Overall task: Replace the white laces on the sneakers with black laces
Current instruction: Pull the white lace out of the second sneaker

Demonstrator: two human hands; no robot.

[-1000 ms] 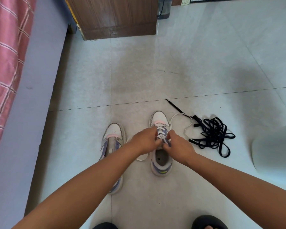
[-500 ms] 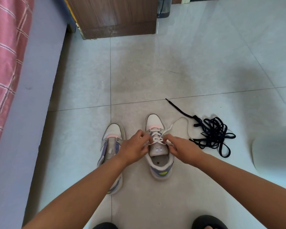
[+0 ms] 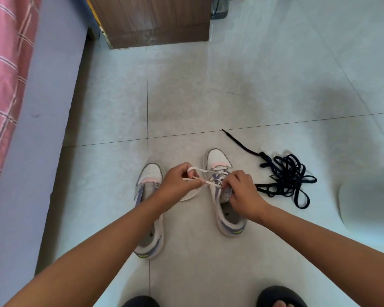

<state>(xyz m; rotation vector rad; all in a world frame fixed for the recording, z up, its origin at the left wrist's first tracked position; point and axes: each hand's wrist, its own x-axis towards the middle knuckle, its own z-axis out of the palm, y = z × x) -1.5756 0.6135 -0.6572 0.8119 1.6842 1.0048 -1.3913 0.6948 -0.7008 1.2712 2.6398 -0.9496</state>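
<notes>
Two sneakers stand side by side on the tiled floor (image 3: 231, 85), toes pointing away from the person. The left sneaker (image 3: 150, 218) sits a little nearer, its opening showing a grey insole and its eyelets seemingly without a lace; the right sneaker (image 3: 225, 209) sits slightly farther, also with a grey insole visible in its opening, and still carries the white lace (image 3: 205, 171) across its front rows. The left hand (image 3: 180, 185) is curled and pinches a length of that white lace, drawn out to the left of the right sneaker, with a loop rising over its fingers. The right hand (image 3: 242, 193) is curled over the tongue area of the right sneaker, its fingertips at the lace rows; what exactly it pinches is hidden. The black laces (image 3: 286, 178) lie in a loose tangle on the floor just right of the right sneaker, one end trailing far-left. A bed edge (image 3: 31, 129) runs along the left, and a wooden cabinet (image 3: 155, 18) stands at the far side.
</notes>
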